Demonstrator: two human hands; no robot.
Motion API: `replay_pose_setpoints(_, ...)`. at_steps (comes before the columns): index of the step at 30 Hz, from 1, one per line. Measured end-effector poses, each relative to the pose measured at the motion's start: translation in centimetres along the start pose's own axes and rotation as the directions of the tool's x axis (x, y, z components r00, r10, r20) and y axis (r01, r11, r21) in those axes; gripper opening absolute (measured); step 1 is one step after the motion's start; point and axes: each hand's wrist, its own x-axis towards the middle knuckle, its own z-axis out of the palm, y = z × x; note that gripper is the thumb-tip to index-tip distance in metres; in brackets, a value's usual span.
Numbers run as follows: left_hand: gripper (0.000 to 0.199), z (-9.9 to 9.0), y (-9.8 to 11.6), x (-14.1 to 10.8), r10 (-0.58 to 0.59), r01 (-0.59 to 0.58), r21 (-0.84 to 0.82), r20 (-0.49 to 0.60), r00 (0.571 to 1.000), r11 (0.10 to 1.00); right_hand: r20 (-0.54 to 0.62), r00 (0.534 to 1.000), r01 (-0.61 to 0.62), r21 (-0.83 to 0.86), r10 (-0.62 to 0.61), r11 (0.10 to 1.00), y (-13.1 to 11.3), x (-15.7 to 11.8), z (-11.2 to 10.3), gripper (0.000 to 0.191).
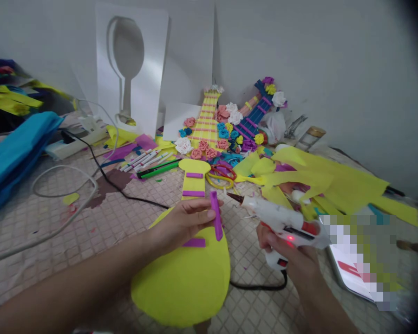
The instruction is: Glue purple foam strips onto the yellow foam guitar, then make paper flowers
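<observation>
Between the thumb and fingers of my left hand [181, 222] is a purple paper strip [216, 218], tilted upright over a yellow guitar-shaped cutout [184, 287]. Purple strips [194, 194] lie across the cutout's neck, and another purple strip [195, 242] crosses its body, partly behind my hand. My right hand [282, 246] is wrapped round a white hot glue gun [275, 211] with a red light lit. Its dark nozzle points left at the purple strip, a short gap away. The gun's black cord runs behind the cutout.
Two flower-trimmed paper guitars [209, 120] lean at the back. Yellow paper scraps [334, 176] and a phone [351, 269] lie to the right. A green cutter [160, 169], white markers [142, 160], yellow-handled scissors [221, 181] and a white cable [90, 185] lie around the cutout.
</observation>
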Motion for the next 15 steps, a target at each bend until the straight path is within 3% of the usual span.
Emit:
replay_pose_setpoints(10,0.016,0.2,0.1,-0.3,-0.085,0.085,0.006,0.014,0.996,0.996,0.070,0.997,0.029,-0.062,-0.025,0.998,-0.5,-0.5,0.2,0.026)
replay_pose_setpoints(15,0.016,0.3,0.0,-0.3,-0.069,0.070,0.032,-0.010,0.998,0.997,0.057,0.998,-0.023,-0.102,0.029,0.994,-0.5,-1.1,0.4,0.026)
